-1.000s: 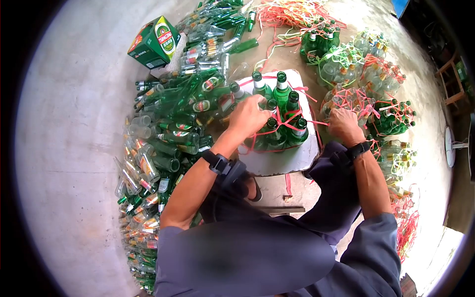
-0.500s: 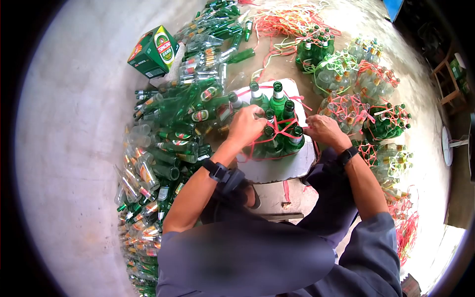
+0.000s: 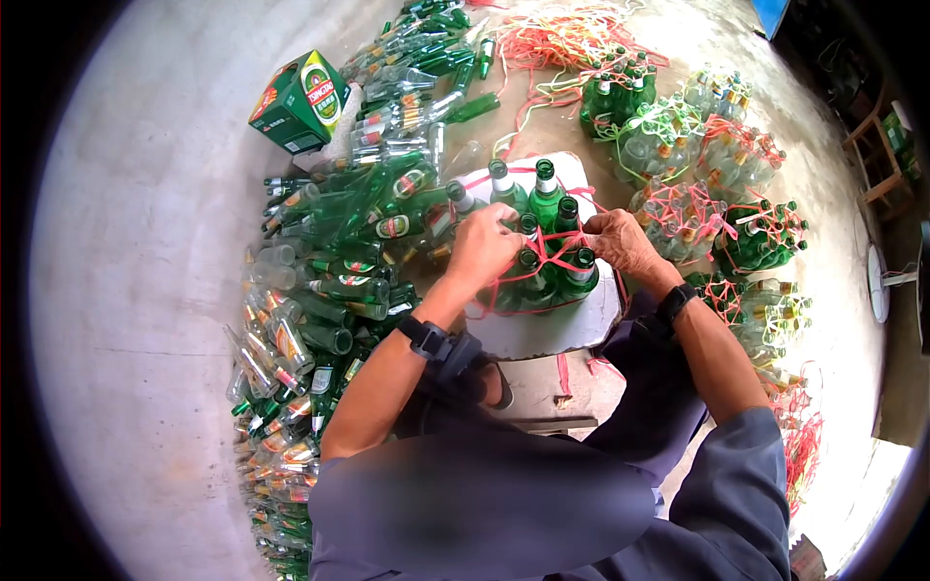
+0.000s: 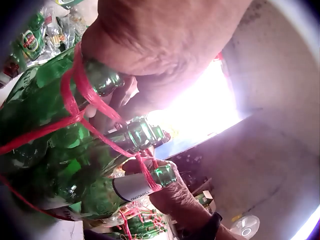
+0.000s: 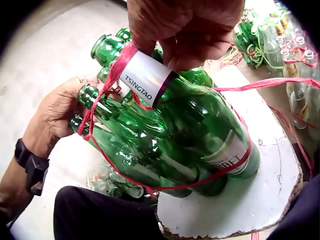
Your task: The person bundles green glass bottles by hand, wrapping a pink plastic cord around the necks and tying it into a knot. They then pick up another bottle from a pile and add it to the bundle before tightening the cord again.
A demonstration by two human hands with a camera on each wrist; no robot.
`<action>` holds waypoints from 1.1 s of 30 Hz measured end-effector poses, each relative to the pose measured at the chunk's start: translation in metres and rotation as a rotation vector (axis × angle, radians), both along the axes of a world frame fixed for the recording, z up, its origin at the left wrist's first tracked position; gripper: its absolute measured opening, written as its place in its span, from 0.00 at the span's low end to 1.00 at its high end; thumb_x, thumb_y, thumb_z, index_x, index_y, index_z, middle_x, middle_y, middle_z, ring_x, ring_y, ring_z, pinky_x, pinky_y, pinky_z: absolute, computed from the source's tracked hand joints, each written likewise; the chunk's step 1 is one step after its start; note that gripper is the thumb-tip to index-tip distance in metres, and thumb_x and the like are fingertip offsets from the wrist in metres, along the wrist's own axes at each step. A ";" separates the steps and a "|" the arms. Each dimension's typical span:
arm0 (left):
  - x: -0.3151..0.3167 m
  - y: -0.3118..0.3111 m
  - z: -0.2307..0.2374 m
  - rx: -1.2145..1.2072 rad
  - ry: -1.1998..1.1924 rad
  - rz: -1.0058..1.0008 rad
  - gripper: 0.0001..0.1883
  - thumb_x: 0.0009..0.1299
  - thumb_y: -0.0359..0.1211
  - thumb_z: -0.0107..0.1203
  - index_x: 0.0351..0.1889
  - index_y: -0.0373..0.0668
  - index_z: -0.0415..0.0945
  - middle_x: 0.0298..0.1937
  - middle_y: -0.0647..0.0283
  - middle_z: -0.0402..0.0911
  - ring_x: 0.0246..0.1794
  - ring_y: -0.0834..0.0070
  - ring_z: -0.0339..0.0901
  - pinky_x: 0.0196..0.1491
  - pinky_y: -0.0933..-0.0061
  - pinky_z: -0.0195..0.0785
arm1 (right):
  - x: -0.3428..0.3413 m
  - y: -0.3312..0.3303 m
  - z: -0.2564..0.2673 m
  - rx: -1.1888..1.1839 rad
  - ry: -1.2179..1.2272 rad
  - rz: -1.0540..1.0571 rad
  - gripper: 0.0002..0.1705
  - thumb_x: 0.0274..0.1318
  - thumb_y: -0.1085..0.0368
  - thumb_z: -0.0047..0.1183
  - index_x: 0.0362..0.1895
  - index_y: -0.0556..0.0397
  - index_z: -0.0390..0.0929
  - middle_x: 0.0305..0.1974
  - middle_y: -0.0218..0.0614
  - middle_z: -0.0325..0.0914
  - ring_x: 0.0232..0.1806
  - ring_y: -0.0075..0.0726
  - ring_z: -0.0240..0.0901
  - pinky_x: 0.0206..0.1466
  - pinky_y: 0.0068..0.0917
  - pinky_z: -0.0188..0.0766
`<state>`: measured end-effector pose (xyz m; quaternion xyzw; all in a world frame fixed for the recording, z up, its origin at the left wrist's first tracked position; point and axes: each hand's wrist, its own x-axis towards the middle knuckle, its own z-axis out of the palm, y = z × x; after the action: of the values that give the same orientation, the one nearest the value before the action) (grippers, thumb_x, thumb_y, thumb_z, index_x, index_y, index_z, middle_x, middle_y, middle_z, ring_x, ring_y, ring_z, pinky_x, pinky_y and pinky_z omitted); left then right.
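Several green bottles [image 3: 545,205] stand close together on a white board [image 3: 523,334], with red strap [image 3: 554,254] wound around their necks and bodies. The left hand [image 3: 481,247] is at the necks on the left side, fingers curled around the strap and a neck. On the right side the right hand [image 3: 625,246] pinches the strap beside the necks. In the right wrist view that hand [image 5: 185,35] is above a bottle with a white TSINGTAO neck label [image 5: 145,80], and the red strap [image 5: 170,187] circles the bodies. The left wrist view shows the strap [image 4: 75,117] crossing between necks.
Loose bottles [image 3: 339,261] lie heaped along the left. A green Tsingtao carton [image 3: 302,102] stands at the back left. Strapped bottle bundles [image 3: 668,145] line the right, and a pile of red and yellow strap [image 3: 567,44] lies at the back.
The right hand has come in from the right, from out past the board's edge to the bottle necks. The left hand has stayed at the necks with little movement.
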<state>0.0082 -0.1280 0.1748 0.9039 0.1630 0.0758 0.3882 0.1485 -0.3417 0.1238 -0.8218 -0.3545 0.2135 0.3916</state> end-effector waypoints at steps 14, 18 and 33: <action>0.013 -0.001 0.008 0.030 0.239 -0.025 0.26 0.55 0.37 0.68 0.52 0.35 0.80 0.40 0.46 0.86 0.43 0.57 0.85 0.48 0.61 0.75 | 0.002 0.007 -0.021 0.086 -0.259 0.089 0.37 0.66 0.37 0.48 0.21 0.58 0.79 0.19 0.58 0.73 0.27 0.70 0.72 0.34 0.52 0.72; 0.014 0.004 -0.005 0.078 0.180 -0.033 0.26 0.55 0.35 0.68 0.52 0.37 0.80 0.37 0.48 0.86 0.41 0.57 0.85 0.47 0.62 0.74 | 0.001 0.005 -0.015 0.121 -0.311 0.111 0.22 0.61 0.52 0.52 0.24 0.58 0.80 0.21 0.57 0.75 0.29 0.68 0.74 0.35 0.53 0.73; 0.003 -0.020 0.007 0.240 -0.101 0.170 0.07 0.62 0.29 0.58 0.36 0.37 0.81 0.30 0.54 0.84 0.31 0.59 0.83 0.39 0.63 0.73 | -0.008 0.000 0.005 0.043 -0.539 0.063 0.17 0.57 0.60 0.53 0.18 0.56 0.76 0.18 0.54 0.73 0.24 0.64 0.74 0.31 0.53 0.72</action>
<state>0.0109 -0.1478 0.1820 0.9218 0.2091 0.1728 0.2770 0.1405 -0.3419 0.1287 -0.8290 -0.4759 -0.0084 0.2937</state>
